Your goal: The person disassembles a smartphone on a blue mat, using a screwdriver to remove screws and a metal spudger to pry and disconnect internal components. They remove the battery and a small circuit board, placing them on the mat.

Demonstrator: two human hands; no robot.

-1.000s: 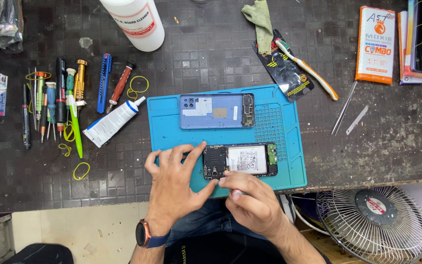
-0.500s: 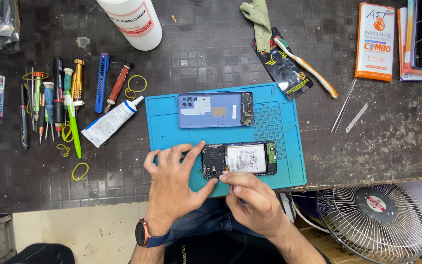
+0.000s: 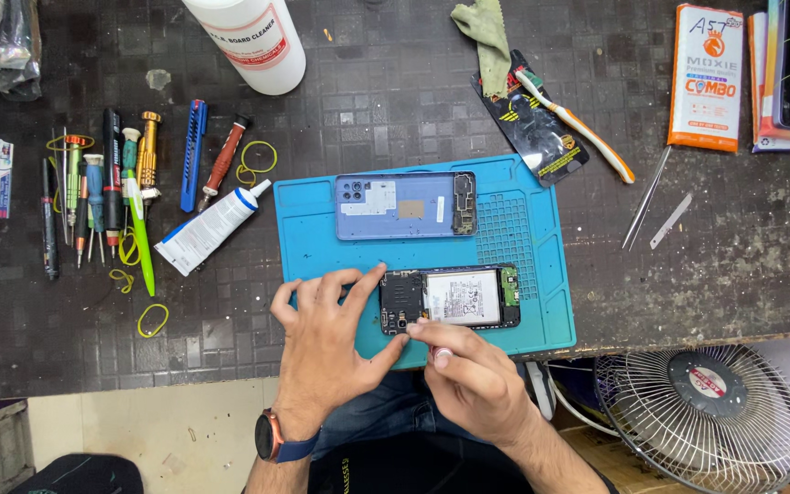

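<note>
Resting on the blue work mat [image 3: 322, 229], the opened phone [image 3: 450, 298] lies near the mat's front edge — its detached back cover [image 3: 404, 206] just behind it. The left hand [image 3: 326, 343] braces the phone's left end with spread fingers; the right hand [image 3: 468, 370] pinches its lower edge — fingertips together.

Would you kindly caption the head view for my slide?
Both hands, left hand and right hand, touch an opened phone on a blue mat.

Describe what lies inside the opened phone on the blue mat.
Inside the opened phone a white-labelled battery and dark circuit boards show. The left hand and right hand cover its lower left edge.
</note>
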